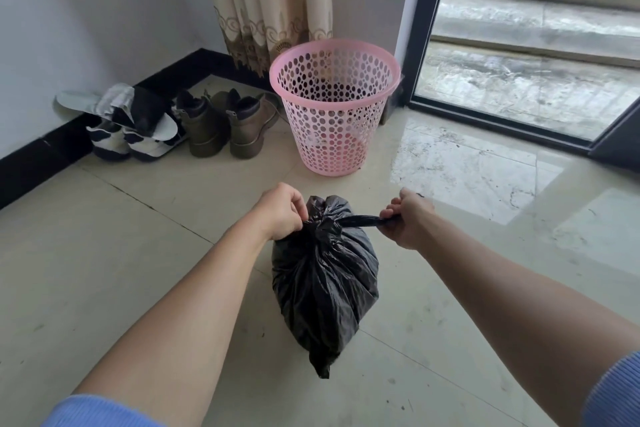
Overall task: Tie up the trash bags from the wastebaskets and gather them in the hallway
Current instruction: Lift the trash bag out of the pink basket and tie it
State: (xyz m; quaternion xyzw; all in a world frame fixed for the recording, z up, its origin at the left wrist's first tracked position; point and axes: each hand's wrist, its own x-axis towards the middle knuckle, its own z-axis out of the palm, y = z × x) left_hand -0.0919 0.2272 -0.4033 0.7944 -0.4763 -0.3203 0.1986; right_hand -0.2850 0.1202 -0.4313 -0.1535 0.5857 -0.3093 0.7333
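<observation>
While the black trash bag [323,281] sits between my forearms, my left hand [282,211] pinches its gathered neck | right hand [407,222] grips a twisted strip of the bag, stretched sideways | pink perforated wastebasket [334,107] stands beyond on the tiled floor [138,253], beside brown boots [225,125].

Black trash bag [323,288], pink perforated wastebasket [334,107]

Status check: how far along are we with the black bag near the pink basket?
Done: the black trash bag is out of the pink wastebasket and its neck is gathered. In hand: the left hand and right hand each grip an end of the bag's top, pulling sideways on a knot. Left: finishing the knot and taking the bag to the hallway, not in view.
</observation>
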